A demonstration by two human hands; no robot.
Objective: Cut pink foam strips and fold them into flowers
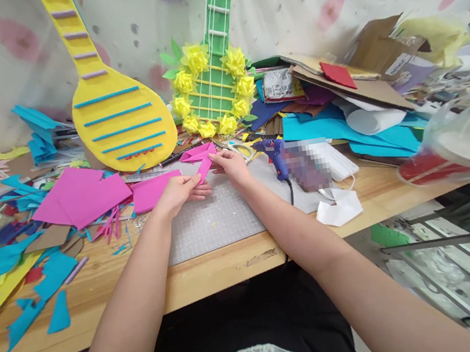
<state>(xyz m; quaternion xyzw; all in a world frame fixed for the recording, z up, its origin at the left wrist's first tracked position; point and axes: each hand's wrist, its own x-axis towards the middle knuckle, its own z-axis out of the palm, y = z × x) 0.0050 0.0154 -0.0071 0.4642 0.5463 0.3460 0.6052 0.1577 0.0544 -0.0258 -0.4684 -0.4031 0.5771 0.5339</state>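
Note:
Between my two hands, above a grey cutting mat [216, 226], is a small folded strip of pink paper [205, 169]. My left hand [182, 193] pinches its lower end between thumb and fingers. At the upper end my right hand [231, 166] grips it with thumb and forefinger. Just behind the strip lies another folded pink piece [196, 153]. A flat pink sheet [154, 190] is beside my left hand, and larger pink sheets [80, 196] lie further left. Scissors [243, 151] rest behind my right hand, with a blue glue gun [275, 155] to their right.
A yellow paper lute shape [123, 119] and a green one [213, 81] ringed with yellow flowers lean at the back. Blue scraps [54, 273] litter the left. Cardboard [350, 86] and blue sheets [321, 129] pile up at right, near a bagged red-and-white tub [438, 164].

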